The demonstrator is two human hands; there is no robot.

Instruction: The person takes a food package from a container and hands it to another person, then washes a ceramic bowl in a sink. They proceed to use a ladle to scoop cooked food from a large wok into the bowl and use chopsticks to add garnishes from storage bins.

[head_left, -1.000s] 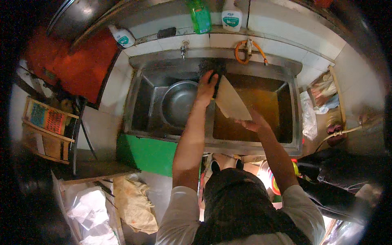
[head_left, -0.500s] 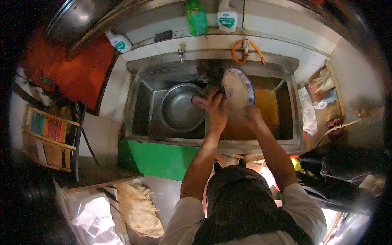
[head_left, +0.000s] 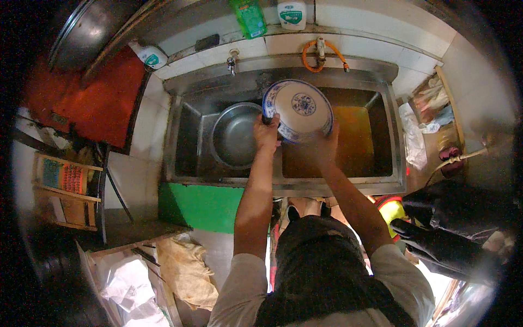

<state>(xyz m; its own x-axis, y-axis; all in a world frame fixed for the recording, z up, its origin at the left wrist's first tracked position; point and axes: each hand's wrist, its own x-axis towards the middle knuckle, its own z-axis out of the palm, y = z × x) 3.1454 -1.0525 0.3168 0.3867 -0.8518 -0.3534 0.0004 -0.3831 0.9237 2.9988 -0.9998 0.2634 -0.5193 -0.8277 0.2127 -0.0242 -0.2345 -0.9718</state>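
Over the double sink I hold up a round white plate (head_left: pixel 287 109) with a blue patterned rim and a blue flower motif in the middle. My left hand (head_left: pixel 267 133) is closed on its left edge, the thumb lying on the plate's face. A small dark patch and a bit of pink show by those fingers; what they are I cannot make out. My right hand (head_left: pixel 327 143) grips the lower right edge, blurred and in shadow. A round metal basin (head_left: pixel 218 143) sits in the left sink bowl, just left of my left hand. Brownish-orange water (head_left: pixel 353 144) lies in the right bowl.
Behind the sink are a metal tap (head_left: pixel 231 64) and another tap with an orange hose (head_left: pixel 306 59). Green (head_left: pixel 249 20) and white (head_left: pixel 292 15) bottles stand on the ledge. A green panel (head_left: pixel 212 209) lines the sink's front left. Dark clothing (head_left: pixel 452 215) is at right.
The plate has turned from a steep tilt to face up more fully and moved left. My left hand has shifted left onto its edge. The whole view has shifted slightly.
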